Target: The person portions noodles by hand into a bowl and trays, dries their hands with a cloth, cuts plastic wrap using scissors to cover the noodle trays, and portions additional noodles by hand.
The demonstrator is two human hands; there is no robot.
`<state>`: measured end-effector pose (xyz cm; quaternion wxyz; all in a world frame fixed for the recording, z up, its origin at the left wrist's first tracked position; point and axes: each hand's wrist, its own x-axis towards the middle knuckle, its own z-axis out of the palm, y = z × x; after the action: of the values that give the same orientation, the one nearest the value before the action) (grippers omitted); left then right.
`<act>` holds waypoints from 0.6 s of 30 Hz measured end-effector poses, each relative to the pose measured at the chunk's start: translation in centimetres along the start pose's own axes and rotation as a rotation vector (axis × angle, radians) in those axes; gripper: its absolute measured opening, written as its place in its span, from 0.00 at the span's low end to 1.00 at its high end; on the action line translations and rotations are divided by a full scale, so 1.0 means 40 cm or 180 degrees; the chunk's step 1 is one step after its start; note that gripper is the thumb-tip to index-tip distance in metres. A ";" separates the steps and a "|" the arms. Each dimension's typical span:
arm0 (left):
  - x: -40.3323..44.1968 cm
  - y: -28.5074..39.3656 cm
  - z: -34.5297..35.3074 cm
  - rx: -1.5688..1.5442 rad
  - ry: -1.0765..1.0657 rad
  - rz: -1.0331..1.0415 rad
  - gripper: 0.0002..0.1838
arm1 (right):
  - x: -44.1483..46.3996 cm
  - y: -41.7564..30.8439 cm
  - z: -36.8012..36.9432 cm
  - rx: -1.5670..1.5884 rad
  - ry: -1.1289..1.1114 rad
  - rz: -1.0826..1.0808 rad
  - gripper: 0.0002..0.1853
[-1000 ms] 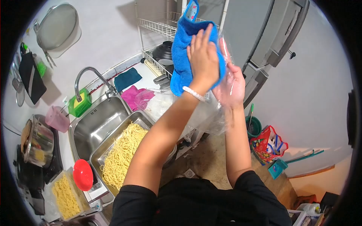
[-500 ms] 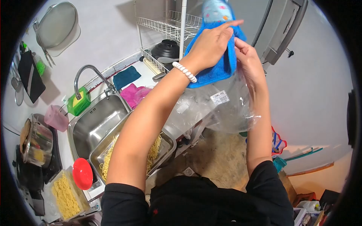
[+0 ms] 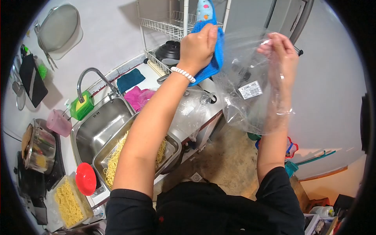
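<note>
Left fingers (image 3: 212,36) grip a blue towel (image 3: 215,64); right fingers (image 3: 287,44) hold a clear plastic bag (image 3: 243,111)

Both arms (image 3: 137,156) stretch forward; the left hand (image 3: 199,46) is clenched, the right hand (image 3: 281,51), raised well apart, half curled.

Along the wall edge of the worktop (image 3: 150,75), we see a teal cloth (image 3: 131,80), a pink cloth (image 3: 137,98) just beside it; a tap (image 3: 93,69) arches over the sink (image 3: 101,135), a red bowl (image 3: 85,179) near.

twl (image 3: 218,58): blu | top (image 3: 204,11): lt-blu, pnk/org spots | bag (image 3: 241,111): clr
</note>
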<state>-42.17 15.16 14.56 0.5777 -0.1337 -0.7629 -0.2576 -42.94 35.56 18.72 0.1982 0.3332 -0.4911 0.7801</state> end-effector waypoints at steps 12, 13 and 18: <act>0.052 0.009 -0.205 0.0574 -0.0013 0.0077 0.21 | -0.019 -0.125 -0.226 0.0563 -0.0634 0.0311 0.13; 0.072 0.054 -0.218 0.0094 -0.0009 0.0371 0.24 | -0.031 -0.119 -0.206 0.0661 -0.0859 0.0427 0.13; 0.055 0.232 -0.275 -0.1167 -0.2397 -0.0251 0.29 | -0.079 -0.128 -0.093 0.0636 -0.1538 0.0916 0.16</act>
<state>-29.22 16.62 21.04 0.2148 -0.2898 -0.8669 -0.3441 -38.67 41.21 18.61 -0.0708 0.4540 -0.4870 0.7428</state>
